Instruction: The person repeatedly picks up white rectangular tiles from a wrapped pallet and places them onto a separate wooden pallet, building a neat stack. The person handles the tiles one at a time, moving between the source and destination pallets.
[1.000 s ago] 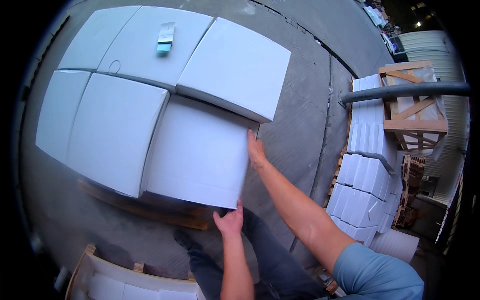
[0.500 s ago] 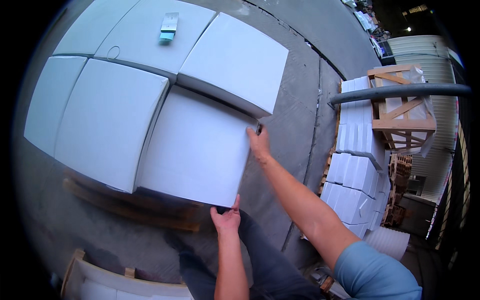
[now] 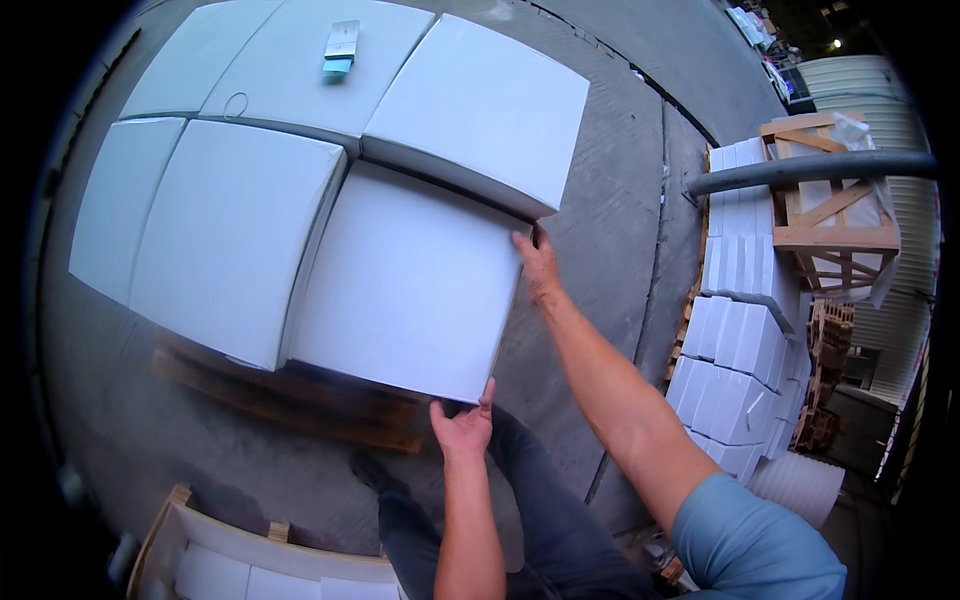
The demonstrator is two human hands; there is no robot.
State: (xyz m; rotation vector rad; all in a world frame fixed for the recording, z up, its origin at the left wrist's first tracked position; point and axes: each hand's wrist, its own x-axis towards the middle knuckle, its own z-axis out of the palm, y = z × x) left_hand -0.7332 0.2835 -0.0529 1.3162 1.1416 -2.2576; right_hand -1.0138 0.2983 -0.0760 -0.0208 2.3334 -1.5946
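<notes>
A white carton point(image 3: 408, 280) sits in the near right place of a block of white cartons, its top a little below its neighbours' tops. My left hand point(image 3: 463, 432) grips its near right corner, thumb up along the side and fingers partly under the edge. Around the far right corner of the same carton my right hand point(image 3: 538, 265) is closed, thumb on the top face. The carton lies close against a taller carton point(image 3: 235, 230) on its left and another carton point(image 3: 480, 110) beyond it. Some fingertips are hidden behind the carton's side.
A wooden pallet point(image 3: 290, 400) shows beneath the block. On the far cartons lie a small grey-and-teal object point(image 3: 341, 48) and a thin ring point(image 3: 235, 105). A wood-sided bin point(image 3: 260, 548) stands near left. Stacked white packages point(image 3: 730, 370), a wooden crate point(image 3: 835, 235) and a grey pipe point(image 3: 810, 172) are at right.
The whole scene has shifted slightly to the right in the picture. Both hands keep their hold on the same carton, which shows no clear movement against its neighbours.
</notes>
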